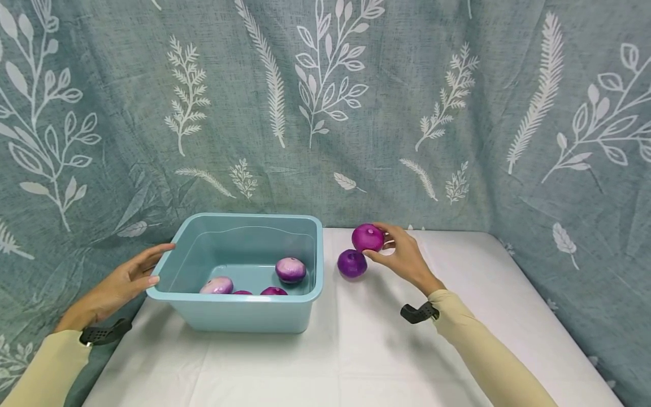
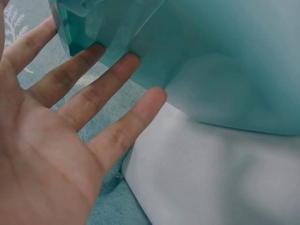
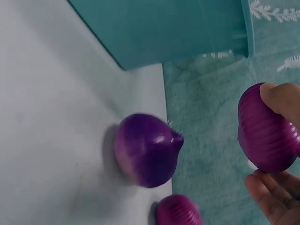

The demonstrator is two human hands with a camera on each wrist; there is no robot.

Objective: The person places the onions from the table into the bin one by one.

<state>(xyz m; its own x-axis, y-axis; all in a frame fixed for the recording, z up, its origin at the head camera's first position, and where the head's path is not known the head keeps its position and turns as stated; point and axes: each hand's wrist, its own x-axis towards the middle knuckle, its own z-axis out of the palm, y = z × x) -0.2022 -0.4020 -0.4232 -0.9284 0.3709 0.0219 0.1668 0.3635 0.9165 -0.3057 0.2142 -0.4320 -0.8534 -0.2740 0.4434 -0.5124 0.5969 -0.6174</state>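
I have right grip (image 1: pixel 405 257) pinching an onion (image 1: pixel 367 237), left grip (image 1: pixel 118 285) spread against the tub (image 1: pixel 244 316), likely to steady it.

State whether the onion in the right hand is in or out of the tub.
Out: the right hand holds the onion beside the tub, a gap showing between them.
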